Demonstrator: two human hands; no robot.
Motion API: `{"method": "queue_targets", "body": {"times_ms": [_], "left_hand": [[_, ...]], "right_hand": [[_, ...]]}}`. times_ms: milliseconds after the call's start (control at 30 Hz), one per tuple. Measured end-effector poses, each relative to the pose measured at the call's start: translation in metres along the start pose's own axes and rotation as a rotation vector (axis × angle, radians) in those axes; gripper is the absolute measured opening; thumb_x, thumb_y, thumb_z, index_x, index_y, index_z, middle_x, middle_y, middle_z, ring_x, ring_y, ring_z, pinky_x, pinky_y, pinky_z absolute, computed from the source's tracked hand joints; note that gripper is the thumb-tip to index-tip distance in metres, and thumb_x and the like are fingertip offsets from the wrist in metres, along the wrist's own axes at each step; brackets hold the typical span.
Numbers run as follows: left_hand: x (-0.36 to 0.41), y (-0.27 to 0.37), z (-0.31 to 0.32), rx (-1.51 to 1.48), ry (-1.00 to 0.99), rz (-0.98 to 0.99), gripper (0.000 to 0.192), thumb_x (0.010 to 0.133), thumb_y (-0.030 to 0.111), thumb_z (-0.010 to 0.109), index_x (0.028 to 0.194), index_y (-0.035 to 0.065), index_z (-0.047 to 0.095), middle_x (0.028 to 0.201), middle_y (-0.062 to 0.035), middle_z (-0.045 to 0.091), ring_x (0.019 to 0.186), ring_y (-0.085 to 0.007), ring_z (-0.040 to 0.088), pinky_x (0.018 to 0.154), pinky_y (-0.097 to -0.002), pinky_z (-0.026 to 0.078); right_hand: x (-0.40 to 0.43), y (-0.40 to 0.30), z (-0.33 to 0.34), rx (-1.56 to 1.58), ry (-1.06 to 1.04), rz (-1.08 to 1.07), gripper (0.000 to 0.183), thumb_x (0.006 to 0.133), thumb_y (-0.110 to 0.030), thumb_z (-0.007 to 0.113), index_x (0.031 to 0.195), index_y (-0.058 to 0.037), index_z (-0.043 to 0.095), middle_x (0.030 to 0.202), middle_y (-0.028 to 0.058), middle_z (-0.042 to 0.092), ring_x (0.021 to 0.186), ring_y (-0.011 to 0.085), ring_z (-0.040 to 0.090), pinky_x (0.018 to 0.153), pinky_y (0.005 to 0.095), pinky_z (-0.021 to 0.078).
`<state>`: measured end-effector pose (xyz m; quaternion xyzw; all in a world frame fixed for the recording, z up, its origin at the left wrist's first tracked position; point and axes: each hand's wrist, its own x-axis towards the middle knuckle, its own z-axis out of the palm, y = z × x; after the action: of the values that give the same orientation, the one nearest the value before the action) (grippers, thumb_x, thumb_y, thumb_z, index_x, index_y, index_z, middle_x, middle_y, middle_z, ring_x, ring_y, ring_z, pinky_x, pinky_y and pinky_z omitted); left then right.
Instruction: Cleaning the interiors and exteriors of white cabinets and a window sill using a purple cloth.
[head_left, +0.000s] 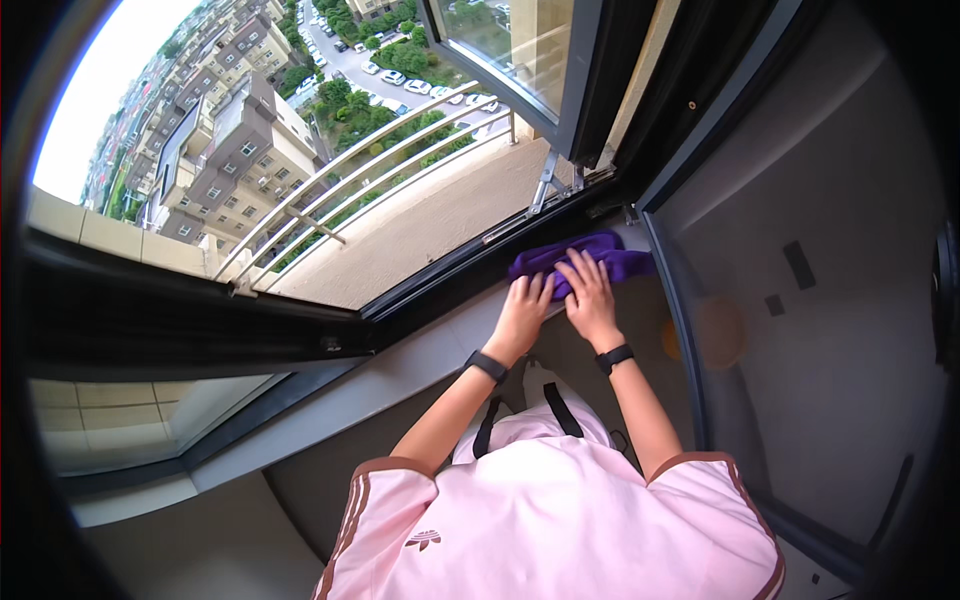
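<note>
A bunched purple cloth (616, 262) lies on the windowsill (431, 349), against the dark lower window frame. Fingers of my left hand (523, 311) bend over its near left edge, the thumb mostly out of sight. Beside it, my right hand (590, 300) grips the middle of the cloth from above, fingers slightly spread and pointing away from me. One end of the cloth reaches right, up to the edge of the inward-swung panel. Both wrists wear a black band.
An outward-opened window sash (562, 90) hangs on a metal hinge arm (547, 184). Outside are a concrete ledge (420, 232) and metal railings (360, 161), high above parked cars. A framed dark panel (679, 322) stands close on my right.
</note>
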<state>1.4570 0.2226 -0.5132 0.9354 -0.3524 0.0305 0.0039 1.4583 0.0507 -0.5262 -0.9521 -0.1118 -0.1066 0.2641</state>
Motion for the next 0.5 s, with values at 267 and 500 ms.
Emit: {"method": "queue_targets", "body": {"times_ms": [267, 500], "left_hand": [[0.088, 0.025, 0.0, -0.064, 0.001, 0.051, 0.068, 0.072, 0.014, 0.064, 0.135, -0.0017, 0.044, 0.131, -0.0166, 0.049, 0.119, -0.0303, 0.043, 0.101, -0.0361, 0.034], [0.078, 0.026, 0.01, -0.087, 0.109, -0.016, 0.063, 0.079, 0.016, 0.06, 0.138, 0.0025, 0.043, 0.133, -0.0115, 0.05, 0.114, -0.0255, 0.046, 0.1, -0.0338, 0.036]], "right_hand": [[0.025, 0.069, -0.013, -0.06, 0.127, 0.138, 0.049, 0.081, -0.006, 0.048, 0.13, -0.012, 0.049, 0.148, 0.0143, 0.038, 0.137, 0.0354, 0.033, 0.115, 0.0504, 0.0205], [0.029, 0.066, -0.003, -0.023, 0.186, 0.147, 0.045, 0.08, -0.003, 0.045, 0.124, -0.0076, 0.048, 0.144, 0.0175, 0.042, 0.136, 0.0386, 0.034, 0.114, 0.0527, 0.0206]]}}
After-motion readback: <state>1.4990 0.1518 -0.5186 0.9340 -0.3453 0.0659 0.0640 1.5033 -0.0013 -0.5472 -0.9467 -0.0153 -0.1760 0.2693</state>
